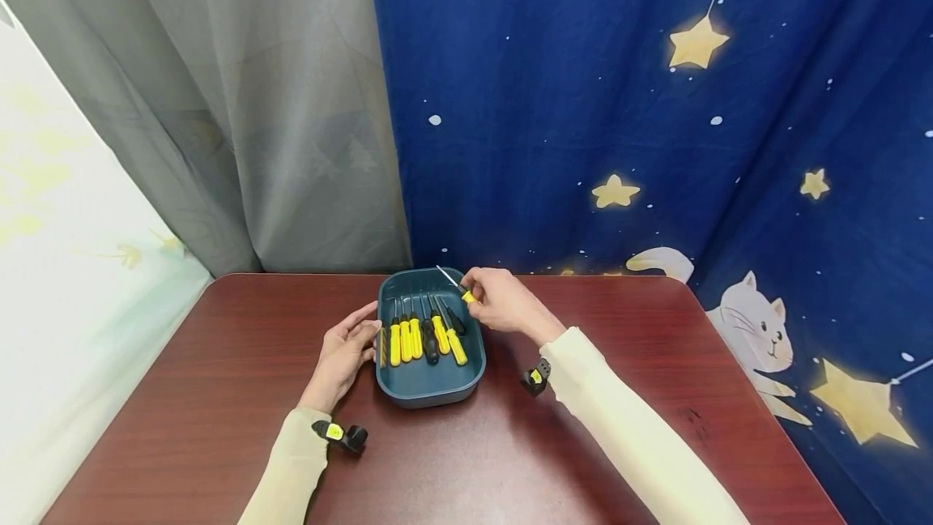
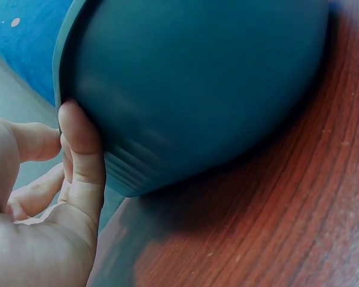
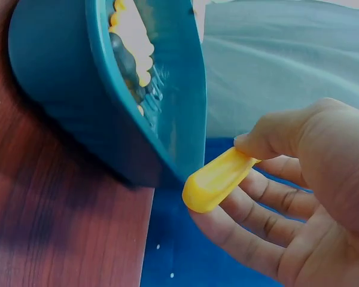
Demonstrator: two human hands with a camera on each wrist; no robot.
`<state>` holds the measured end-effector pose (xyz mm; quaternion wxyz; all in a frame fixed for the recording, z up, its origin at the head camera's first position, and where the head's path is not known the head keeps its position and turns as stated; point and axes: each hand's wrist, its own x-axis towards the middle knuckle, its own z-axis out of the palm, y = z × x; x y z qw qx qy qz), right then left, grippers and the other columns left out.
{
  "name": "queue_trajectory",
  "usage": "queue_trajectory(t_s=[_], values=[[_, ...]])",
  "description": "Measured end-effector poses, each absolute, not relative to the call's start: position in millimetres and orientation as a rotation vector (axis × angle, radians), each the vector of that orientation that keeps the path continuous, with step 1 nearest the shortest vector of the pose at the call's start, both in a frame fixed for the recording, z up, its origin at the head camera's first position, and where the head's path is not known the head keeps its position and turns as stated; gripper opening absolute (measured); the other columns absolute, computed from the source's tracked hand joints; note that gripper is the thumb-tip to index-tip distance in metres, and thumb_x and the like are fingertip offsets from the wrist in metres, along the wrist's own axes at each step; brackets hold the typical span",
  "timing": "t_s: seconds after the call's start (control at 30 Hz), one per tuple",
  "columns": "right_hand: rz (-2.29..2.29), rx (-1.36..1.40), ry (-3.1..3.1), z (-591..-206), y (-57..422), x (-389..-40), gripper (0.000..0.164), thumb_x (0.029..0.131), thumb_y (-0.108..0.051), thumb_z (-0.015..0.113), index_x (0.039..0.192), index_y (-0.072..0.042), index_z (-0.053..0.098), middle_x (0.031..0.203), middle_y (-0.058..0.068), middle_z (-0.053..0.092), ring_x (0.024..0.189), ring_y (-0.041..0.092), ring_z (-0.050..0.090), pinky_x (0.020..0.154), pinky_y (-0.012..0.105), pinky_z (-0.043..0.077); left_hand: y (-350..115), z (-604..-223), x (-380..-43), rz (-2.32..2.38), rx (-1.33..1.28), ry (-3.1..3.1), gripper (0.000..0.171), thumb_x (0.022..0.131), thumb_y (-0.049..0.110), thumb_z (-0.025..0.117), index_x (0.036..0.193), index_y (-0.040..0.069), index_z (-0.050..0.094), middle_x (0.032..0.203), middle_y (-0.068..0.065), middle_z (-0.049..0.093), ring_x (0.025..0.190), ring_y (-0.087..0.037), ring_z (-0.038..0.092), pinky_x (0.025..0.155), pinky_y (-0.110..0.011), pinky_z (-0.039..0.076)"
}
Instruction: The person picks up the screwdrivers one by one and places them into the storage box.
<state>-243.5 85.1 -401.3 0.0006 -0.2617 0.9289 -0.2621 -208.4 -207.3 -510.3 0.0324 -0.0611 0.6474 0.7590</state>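
A dark teal plastic bin [image 1: 430,383] with rounded corners sits on the table, holding a row of screwdrivers [image 1: 405,340] with yellow or black handles. At its left side my left hand [image 1: 342,353] pinches the rim; the left wrist view shows the thumb [image 2: 81,134] and a finger on either side of the wall. Over the far right corner my right hand [image 1: 503,298] grips a yellow-handled screwdriver [image 1: 468,296], its thin shaft pointing up and left. In the right wrist view the yellow handle [image 3: 215,179] lies between thumb and fingers, beside the bin.
The reddish-brown wooden table [image 1: 240,395] ends just behind the bin. A grey curtain [image 1: 313,120] and a blue star-patterned curtain [image 1: 539,120] hang behind it. Each wrist carries a small black camera.
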Motion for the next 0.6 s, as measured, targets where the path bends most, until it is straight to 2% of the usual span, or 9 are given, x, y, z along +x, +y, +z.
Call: queue_trajectory(t_s=[0.6], values=[[-0.425, -1.088, 2.831, -400, 54, -235, 0.03, 0.093, -0.013, 0.068, 0.123, -0.015, 0.069, 0.09, -0.003, 0.063, 0.081, 0.011, 0.059, 0.072, 0.025, 0.051, -208, -509, -209, 2.324, -0.188, 2.004, 0.049, 0.104, 0.014, 0.061, 0.151, 0.015, 0.05, 0.109, -0.006, 0.067, 0.072, -0.006, 0.058, 0.059, -0.017, 0.053]])
